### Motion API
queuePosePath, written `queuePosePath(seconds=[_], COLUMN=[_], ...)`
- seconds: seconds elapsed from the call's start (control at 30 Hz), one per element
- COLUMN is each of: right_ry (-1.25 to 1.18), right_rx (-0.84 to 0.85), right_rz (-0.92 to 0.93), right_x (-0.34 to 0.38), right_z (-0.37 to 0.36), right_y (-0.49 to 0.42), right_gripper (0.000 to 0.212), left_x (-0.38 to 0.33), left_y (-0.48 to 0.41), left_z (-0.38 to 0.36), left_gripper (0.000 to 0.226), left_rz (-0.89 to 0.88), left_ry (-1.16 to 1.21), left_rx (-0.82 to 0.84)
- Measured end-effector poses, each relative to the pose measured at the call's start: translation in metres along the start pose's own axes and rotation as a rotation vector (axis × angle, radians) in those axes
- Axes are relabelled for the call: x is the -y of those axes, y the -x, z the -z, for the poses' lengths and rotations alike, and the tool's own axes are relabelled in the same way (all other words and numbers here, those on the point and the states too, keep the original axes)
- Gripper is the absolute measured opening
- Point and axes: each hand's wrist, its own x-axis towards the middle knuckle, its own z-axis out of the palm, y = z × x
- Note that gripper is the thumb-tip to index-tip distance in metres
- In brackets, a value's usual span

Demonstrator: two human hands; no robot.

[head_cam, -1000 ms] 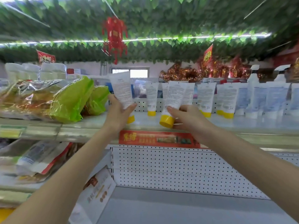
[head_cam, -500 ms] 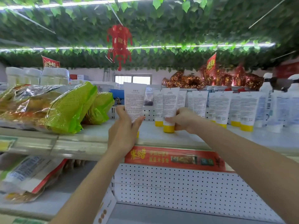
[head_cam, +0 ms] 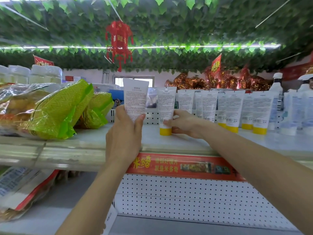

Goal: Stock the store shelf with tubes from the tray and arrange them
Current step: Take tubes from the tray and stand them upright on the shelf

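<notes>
White plastic tube with a yellow cap (head_cam: 165,112) stands cap-down on the pale store shelf (head_cam: 169,144), the fingers of my right hand (head_cam: 185,124) clamped round it; my left hand (head_cam: 123,141) grips a second white tube (head_cam: 135,97), which I judge must next be set at its nine o'clock.

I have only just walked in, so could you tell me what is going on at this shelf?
A person is stocking the shelf with yellow-capped tubes. The right hand grips one tube standing cap-down at the left end of their row. The left hand holds a second tube upright before the shelf edge, not yet placed. Further left lie green snack bags.
</notes>
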Motion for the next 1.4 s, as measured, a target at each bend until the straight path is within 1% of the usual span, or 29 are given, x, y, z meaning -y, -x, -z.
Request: queuePosePath(seconds=[0.3,0.43,0.53,0.6,0.63,0.7,0.73,0.77,0.8,0.83,0.87,0.9,1.0,1.1,1.17,1.3,1.4], right_ry=[0.036,0.033,0.029,0.099,0.128,0.056,-0.026,-0.099,-0.161,-0.218,-0.264,-0.284,-0.219,-0.134,-0.143,-0.166,-0.129], right_rx=[0.004,0.016,0.038,0.037,0.005,-0.16,-0.276,-0.38,-0.432,-0.422,-0.363,-0.284,-0.068,0.094,0.119,0.062,0.073], right_rz=[0.018,0.023,0.02,0.007,0.014,0.083,0.152,0.232,0.293,0.332,0.354,0.368,0.396,0.431,0.446,0.441,0.461], right_x=[-0.002,-0.002,-0.002,0.001,0.004,0.01,0.015,0.02,0.025,0.029,0.032,0.035,0.044,0.055,0.06,0.061,0.058], right_z=[-0.002,-0.001,-0.001,0.0,0.001,0.006,0.009,0.011,0.013,0.014,0.012,0.008,-0.012,-0.035,-0.047,-0.058,-0.054], right_y=[-0.005,-0.007,-0.005,0.002,0.005,0.01,0.013,0.018,0.023,0.027,0.031,0.035,0.041,0.044,0.043,0.037,0.036], right_gripper=[0.039,0.038,0.028,0.023,0.028,0.042,0.041,0.034,0.027,0.021,0.018,0.019,0.032,0.028,0.023,0.025,0.015], left_x=[-0.001,-0.001,0.0,0.0,0.0,0.0,0.0,0.0,-0.001,0.0,0.0,0.001,0.002,0.0,0.0,-0.001,0.001], left_y=[0.001,0.001,0.0,-0.001,-0.001,-0.002,-0.002,-0.002,-0.002,-0.002,-0.002,-0.002,-0.002,-0.001,0.0,0.001,0.0], left_z=[0.002,0.004,0.003,0.004,0.004,0.005,0.005,0.006,0.006,0.006,0.006,0.006,0.006,0.007,0.007,0.008,0.007], left_gripper=[0.037,0.032,0.024,0.025,0.027,0.031,0.031,0.031,0.031,0.031,0.032,0.032,0.032,0.025,0.023,0.023,0.028], left_rz=[-0.005,0.008,0.017,0.023,0.021,0.015,0.013,0.012,0.012,0.01,0.008,0.006,0.002,0.003,0.001,0.002,-0.008], left_ry=[0.036,0.036,0.047,0.063,0.073,0.086,0.092,0.098,0.106,0.113,0.118,0.123,0.141,0.139,0.117,0.089,0.035], left_rx=[-0.006,0.017,0.044,0.055,0.059,0.061,0.063,0.066,0.069,0.069,0.067,0.064,0.053,0.051,0.06,0.071,0.086])
